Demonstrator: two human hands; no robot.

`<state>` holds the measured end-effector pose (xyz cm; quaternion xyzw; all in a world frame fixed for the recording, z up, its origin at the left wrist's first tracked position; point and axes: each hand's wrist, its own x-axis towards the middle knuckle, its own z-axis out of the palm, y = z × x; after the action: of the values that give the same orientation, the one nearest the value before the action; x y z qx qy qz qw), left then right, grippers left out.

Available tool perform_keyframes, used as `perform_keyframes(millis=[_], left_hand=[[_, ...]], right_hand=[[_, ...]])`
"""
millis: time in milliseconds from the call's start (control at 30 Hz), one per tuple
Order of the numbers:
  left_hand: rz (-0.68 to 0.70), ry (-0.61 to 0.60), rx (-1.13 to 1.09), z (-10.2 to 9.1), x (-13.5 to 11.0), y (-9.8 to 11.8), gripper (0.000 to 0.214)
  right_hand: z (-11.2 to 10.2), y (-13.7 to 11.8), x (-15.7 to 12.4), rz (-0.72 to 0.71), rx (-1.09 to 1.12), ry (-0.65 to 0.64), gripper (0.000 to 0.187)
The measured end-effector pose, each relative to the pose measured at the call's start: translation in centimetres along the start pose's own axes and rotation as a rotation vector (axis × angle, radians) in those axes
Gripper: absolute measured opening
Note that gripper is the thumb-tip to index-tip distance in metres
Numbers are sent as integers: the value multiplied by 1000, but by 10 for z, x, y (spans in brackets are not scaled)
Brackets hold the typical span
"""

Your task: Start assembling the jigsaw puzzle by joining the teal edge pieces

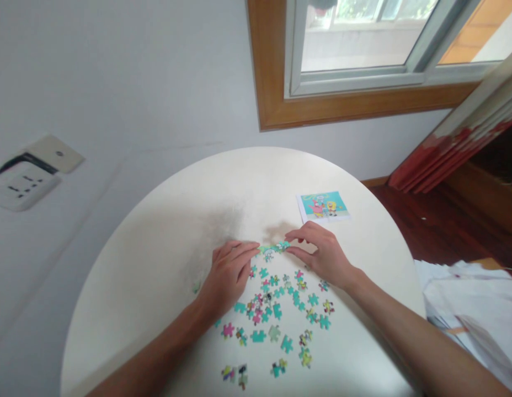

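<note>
A short strip of joined jigsaw pieces [269,253], mostly teal and green with a pale drawing, lies on the round white table [165,220]. At its left end, my left hand [231,270] presses its fingertips together on the strip; the thumb is partly hidden. My right hand [320,251] pinches a teal-and-white jigsaw piece [283,246] between thumb and forefinger at the strip's right end. Whether that piece is locked in, I cannot tell. Nearer to me, between my forearms, many loose jigsaw pieces [276,311] lie scattered, in teal, pink and yellow.
A small picture card [324,206] with cartoon figures lies beyond my right hand. Behind the table stand a white wall [156,71] and a wood-framed window [272,71]. A power strip [24,184] hangs at left. White papers or cloth [471,314] are piled at right.
</note>
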<state>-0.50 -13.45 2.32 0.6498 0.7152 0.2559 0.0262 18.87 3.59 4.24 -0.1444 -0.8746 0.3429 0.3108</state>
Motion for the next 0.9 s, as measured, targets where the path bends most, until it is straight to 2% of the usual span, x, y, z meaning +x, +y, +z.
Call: perform_keyframes(millis=[133, 333, 633, 900], left_hand=[[25, -7, -23, -1, -1, 2, 32], [88, -81, 26, -2, -1, 8, 32], [152, -164, 118, 1, -6, 4, 38], [162, -159, 152, 1, -6, 4, 39]], right_hand=[[1, 1, 0, 3, 10, -8, 16], [2, 8, 0, 33, 10, -15, 13], [8, 15, 0, 14, 26, -146, 11], [9, 14, 0, 52, 12, -81, 14]])
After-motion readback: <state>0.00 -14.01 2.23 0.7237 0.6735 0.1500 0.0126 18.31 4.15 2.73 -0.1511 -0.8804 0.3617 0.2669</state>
